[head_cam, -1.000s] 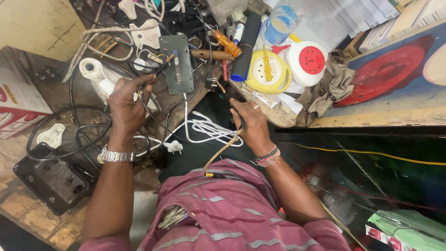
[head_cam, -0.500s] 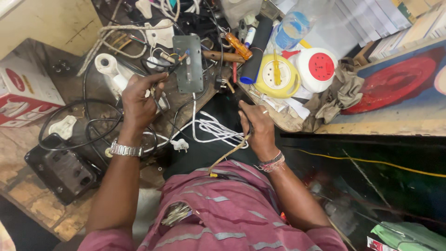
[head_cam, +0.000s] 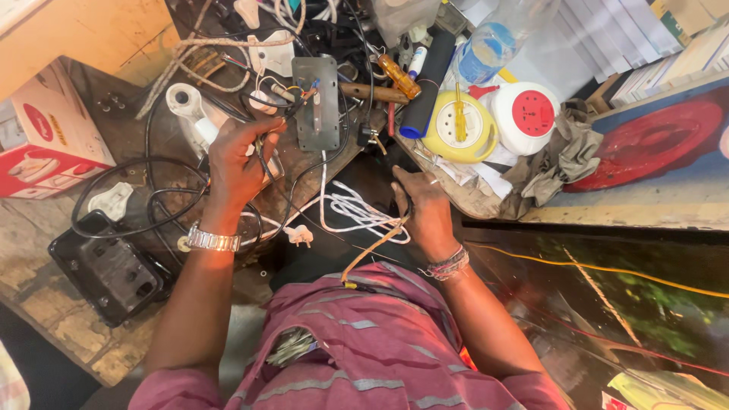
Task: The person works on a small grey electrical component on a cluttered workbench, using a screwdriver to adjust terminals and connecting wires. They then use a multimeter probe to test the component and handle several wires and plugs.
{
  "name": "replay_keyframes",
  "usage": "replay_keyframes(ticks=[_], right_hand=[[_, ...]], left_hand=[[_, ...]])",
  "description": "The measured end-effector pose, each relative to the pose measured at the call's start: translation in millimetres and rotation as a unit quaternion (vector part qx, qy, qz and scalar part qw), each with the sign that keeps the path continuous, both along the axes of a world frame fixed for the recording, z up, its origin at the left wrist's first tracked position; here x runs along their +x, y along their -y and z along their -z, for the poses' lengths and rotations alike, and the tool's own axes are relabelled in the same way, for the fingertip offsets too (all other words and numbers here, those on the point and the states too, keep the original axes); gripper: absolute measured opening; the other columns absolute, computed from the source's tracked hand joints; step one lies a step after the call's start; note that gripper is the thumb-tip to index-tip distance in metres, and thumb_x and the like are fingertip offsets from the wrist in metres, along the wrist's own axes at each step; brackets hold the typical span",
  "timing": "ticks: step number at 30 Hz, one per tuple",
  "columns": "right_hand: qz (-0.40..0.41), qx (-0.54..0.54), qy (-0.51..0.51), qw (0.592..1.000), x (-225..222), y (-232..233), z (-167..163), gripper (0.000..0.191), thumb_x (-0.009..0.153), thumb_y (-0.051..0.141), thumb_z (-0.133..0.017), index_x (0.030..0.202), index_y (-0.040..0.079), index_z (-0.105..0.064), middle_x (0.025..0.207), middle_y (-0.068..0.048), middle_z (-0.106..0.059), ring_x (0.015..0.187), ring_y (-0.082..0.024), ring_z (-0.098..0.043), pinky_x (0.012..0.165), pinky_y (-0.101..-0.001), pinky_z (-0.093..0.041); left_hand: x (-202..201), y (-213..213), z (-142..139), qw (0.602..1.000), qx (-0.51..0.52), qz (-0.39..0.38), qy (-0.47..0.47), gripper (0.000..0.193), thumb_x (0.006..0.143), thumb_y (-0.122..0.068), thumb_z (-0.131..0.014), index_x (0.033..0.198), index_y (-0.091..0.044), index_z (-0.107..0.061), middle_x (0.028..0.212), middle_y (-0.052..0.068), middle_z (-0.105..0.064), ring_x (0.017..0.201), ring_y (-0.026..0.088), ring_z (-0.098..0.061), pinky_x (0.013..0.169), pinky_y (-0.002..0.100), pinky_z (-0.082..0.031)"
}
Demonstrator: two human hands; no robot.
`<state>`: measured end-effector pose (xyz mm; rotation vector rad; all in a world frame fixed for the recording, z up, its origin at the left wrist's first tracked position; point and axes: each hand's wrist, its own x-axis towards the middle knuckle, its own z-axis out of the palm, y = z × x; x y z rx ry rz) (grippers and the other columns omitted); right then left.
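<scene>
Cluttered counter (head_cam: 68, 334): left hand (head_cam: 235, 163) pinched wires (head_cam: 262, 148); right hand (head_cam: 421, 209) closed on a tool (head_cam: 372, 250). Tangled leads risked snagging.

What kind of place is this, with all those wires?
Probably a small electrical repair bench. Tangled cables cover the worktop, a grey metal socket plate with loose wires lies open, and an orange-handled screwdriver sits near a yellow cable reel.

Even daylight, soft shadows, wide-angle edge distortion.
</scene>
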<state>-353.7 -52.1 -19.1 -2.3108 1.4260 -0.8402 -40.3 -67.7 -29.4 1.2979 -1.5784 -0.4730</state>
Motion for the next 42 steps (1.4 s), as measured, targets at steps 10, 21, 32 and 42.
replay_keyframes(ticks=[10,21,32,42], right_hand=[[0.0,-0.011,-0.012,1.0,-1.8,-1.4,-2.2,0.029,0.092,0.007,-0.072,0.12,-0.002,-0.07,0.101,-0.019,-0.073,0.094,-0.038,-0.067,0.083,-0.0454,-0.053],[0.001,-0.002,-0.011,1.0,-4.0,-1.3,-0.5,0.031,0.093,0.008,-0.074,0.123,0.0,-0.069,0.102,-0.019,-0.073,0.095,-0.036,-0.067,0.084,-0.0448,-0.053],[0.024,-0.026,-0.002,0.999,-6.0,-1.6,0.5,0.028,0.094,0.005,-0.074,0.121,0.0,-0.07,0.103,-0.018,-0.072,0.094,-0.035,-0.066,0.083,-0.0432,-0.052],[0.049,-0.045,0.005,0.998,-16.0,-1.5,1.1,0.025,0.096,0.003,-0.071,0.121,0.0,-0.068,0.102,-0.015,-0.073,0.095,-0.035,-0.066,0.086,-0.0436,-0.052]], left_hand=[[-0.4,0.8,5.1,1.0,0.001,0.006,-0.014,0.023,0.099,-0.005,-0.074,0.121,-0.008,-0.073,0.113,0.006,-0.077,0.103,0.023,-0.069,0.088,0.035,-0.053],[-0.4,1.2,1.7,1.0,0.008,-0.009,0.02,0.022,0.098,-0.006,-0.074,0.119,-0.009,-0.075,0.112,0.006,-0.078,0.096,0.026,-0.065,0.085,0.036,-0.051],[0.6,1.3,8.9,0.998,-0.008,-0.051,0.037,0.019,0.099,-0.005,-0.074,0.117,-0.01,-0.076,0.106,0.005,-0.078,0.085,0.026,-0.062,0.077,0.037,-0.05],[-1.4,0.6,15.8,0.997,-0.007,-0.061,0.055,0.017,0.094,-0.007,-0.078,0.11,-0.01,-0.079,0.078,0.01,-0.066,0.072,0.026,-0.058,0.065,0.039,-0.046]])
